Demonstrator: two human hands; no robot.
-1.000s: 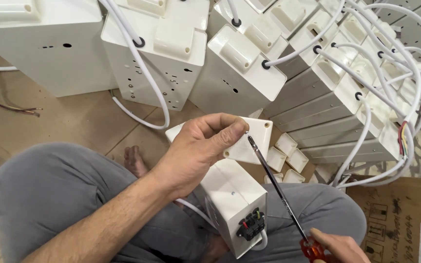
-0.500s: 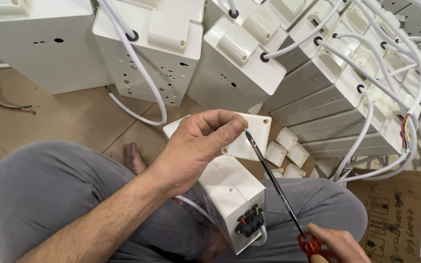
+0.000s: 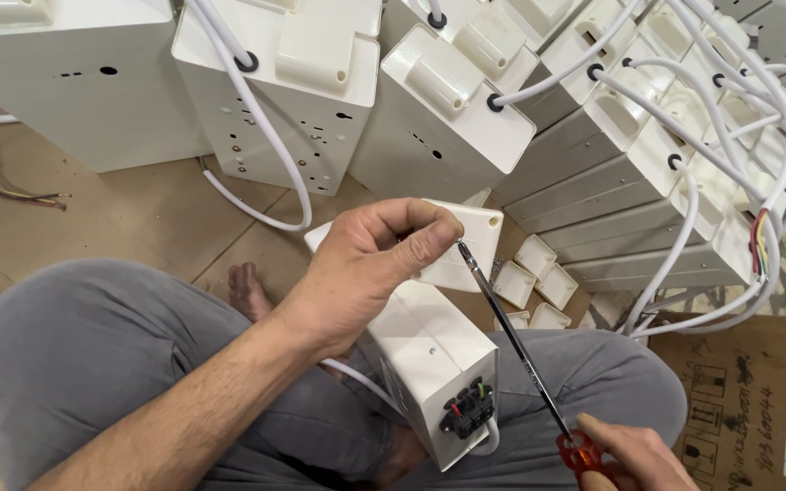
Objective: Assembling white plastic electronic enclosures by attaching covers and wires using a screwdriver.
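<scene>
Sitting cross-legged, with the right hand (image 3: 634, 455) cut off by the bottom edge, only some fingers showing, closed around the red handle of a screwdriver (image 3: 513, 341). Running the long shaft up and left, tip ending right at the left thumb. Hiding whatever small piece is pinched there: left hand (image 3: 370, 264) curled nearly shut, thumb and forefinger pressed together at the tip, contents too small to make out. Covering part of a flat white cover plate (image 3: 466, 245) lying just behind the hand. Resting in the lap below: a white plastic box (image 3: 434, 368), tilted, with a black terminal block at its near end and a white cable leaving underneath. Spreading behind, on brown cardboard flooring (image 3: 129, 223): many similar white enclosures (image 3: 293, 100) with white cables, several cropped by the frame.
</scene>
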